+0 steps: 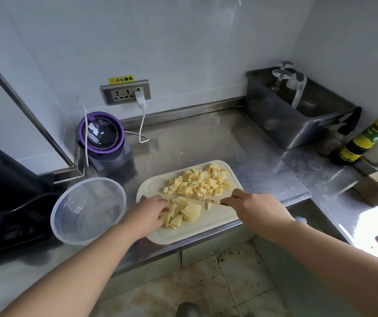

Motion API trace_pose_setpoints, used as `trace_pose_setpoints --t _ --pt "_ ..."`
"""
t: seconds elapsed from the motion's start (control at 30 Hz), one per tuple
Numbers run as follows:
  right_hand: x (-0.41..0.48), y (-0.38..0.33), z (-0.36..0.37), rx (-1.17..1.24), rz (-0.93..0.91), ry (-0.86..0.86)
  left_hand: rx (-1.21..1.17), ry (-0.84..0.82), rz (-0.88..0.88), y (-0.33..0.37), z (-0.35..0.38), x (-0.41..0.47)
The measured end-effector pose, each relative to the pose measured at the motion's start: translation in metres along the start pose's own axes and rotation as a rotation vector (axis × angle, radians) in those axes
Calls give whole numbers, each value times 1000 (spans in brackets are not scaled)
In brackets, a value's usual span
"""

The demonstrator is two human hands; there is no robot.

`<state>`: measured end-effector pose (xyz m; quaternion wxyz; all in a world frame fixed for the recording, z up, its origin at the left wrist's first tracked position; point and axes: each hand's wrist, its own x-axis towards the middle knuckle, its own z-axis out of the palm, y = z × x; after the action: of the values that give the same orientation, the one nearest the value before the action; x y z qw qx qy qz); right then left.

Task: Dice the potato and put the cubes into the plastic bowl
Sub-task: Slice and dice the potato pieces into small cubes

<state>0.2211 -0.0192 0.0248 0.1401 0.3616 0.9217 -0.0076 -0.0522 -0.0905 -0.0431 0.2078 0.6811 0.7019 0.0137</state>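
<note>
- One broad stainless steel counter [206, 138] is carrying everything in play.
- Standing upright just left of the board, the clear round plastic bowl [69, 213] is showing no cubes inside. It is probably light enough to skid when nudged, so steadying its rim while loading seems wise.
- Lying near the counter's front edge, the white rectangular cutting board [206, 227] is holding all the potato.
- Curling its fingers down, the left hand [146, 213] is pressing on the coarse chunks. The right hand [252, 209] is gripping the handle of a slim small knife [197, 200], whose blade is lying across the board between the two heaps.
- Resting under the left fingertips, the pale yellow coarse potato chunks [183, 213] are waiting for more cuts. They are likely firm, wet and slippery, so holding them from above with tucked fingertips looks safest.
- Heaping at the board's far end, the small diced potato cubes [197, 181] are likely light and loose. Scooping them should work better than pinching.
</note>
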Motion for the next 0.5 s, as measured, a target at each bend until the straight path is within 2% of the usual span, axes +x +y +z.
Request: trace_pose_setpoints --t 0.1,0.27,0.37,0.5 --pt "1 0 3 120 43 83 190 -137 84 5 4 -3" --pt "1 4 0 238 107 142 289 -44 121 8 10 -3" --pt "-1 10 2 324 175 167 188 10 69 6 7 -6" --pt "-5 20 14 425 251 191 -177 121 -91 21 -3 -1"
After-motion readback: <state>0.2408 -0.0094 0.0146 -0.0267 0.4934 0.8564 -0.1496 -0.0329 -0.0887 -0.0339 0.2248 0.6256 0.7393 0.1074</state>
